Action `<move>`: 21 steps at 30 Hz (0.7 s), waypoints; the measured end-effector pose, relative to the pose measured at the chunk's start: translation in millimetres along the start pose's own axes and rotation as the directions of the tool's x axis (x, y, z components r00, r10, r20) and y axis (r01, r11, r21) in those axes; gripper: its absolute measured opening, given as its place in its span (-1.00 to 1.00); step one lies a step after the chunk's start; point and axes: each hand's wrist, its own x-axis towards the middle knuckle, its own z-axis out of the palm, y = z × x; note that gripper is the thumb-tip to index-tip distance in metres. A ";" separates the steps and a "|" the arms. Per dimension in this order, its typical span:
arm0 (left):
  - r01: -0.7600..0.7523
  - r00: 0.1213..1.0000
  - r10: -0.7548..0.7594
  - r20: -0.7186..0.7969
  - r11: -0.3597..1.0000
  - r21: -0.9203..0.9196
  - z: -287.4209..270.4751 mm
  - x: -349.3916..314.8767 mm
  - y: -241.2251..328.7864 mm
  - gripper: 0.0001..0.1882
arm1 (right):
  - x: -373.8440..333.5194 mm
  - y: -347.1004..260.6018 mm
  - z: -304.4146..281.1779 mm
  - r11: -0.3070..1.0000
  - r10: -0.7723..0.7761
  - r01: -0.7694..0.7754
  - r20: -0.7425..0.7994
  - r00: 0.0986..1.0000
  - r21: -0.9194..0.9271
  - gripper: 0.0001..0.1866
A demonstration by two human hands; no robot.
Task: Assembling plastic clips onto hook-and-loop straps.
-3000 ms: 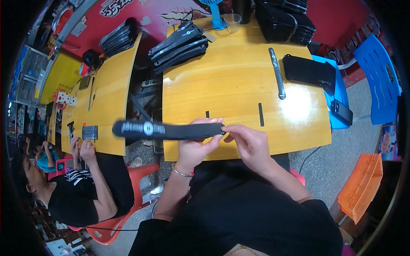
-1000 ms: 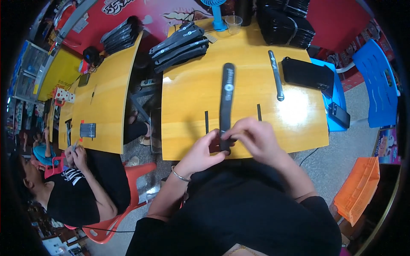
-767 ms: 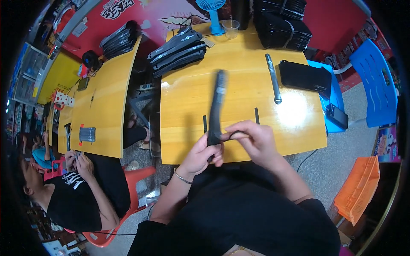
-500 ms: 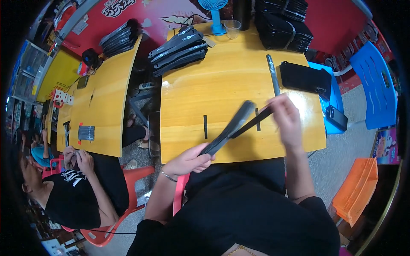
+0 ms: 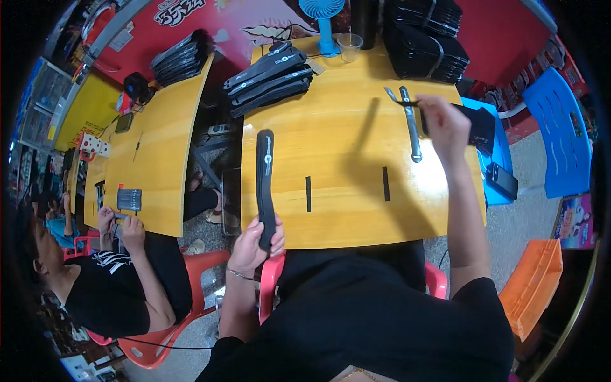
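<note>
My left hand [image 5: 253, 245] is closed round the lower end of a bundle of black straps [image 5: 264, 165], which points up and away over the near left of the table. A small pale mark shows on its top strap. My right hand [image 5: 442, 121] is raised over the right side, pinching a single dark strap [image 5: 393, 97]; its free end sticks out leftward, the rest being hidden by the fingers. Beneath, another black strap [image 5: 412, 130] lies lengthwise on the table. Right of it, a flat black pouch [image 5: 482, 127] is partly covered by my hand.
Two short black strips [image 5: 309, 194] mark the yellow table [image 5: 344, 229]. Behind are a pile of black straps [image 5: 267, 73], a blue fan [image 5: 326, 32], a clear cup [image 5: 350, 48] and banded black stacks [image 5: 426, 51]. A co-worker [image 5: 108, 286] sits left; a phone [image 5: 501, 180] lies on a blue chair.
My left hand has swung left and turned the bundle upright. My right hand has drawn one strap off it and carried it up and away, over the strap on the table.
</note>
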 end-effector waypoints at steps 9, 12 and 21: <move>-0.152 0.988 0.152 -0.012 0.988 0.009 25.7 33.0 -16.4 -0.65 | -84.6 22.8 36.5 0.996 -0.044 0.067 0.312 0.949 -0.061 -0.87; -0.185 0.983 0.185 0.017 0.983 -0.004 28.0 40.7 -20.6 -0.63 | -81.3 19.7 30.0 0.998 0.003 0.019 0.390 0.921 -0.053 -0.80; -0.244 0.969 0.246 -0.011 0.967 0.078 51.3 59.2 -31.7 -0.54 | -81.9 26.0 31.9 0.989 0.033 0.015 0.322 0.946 -0.144 -0.76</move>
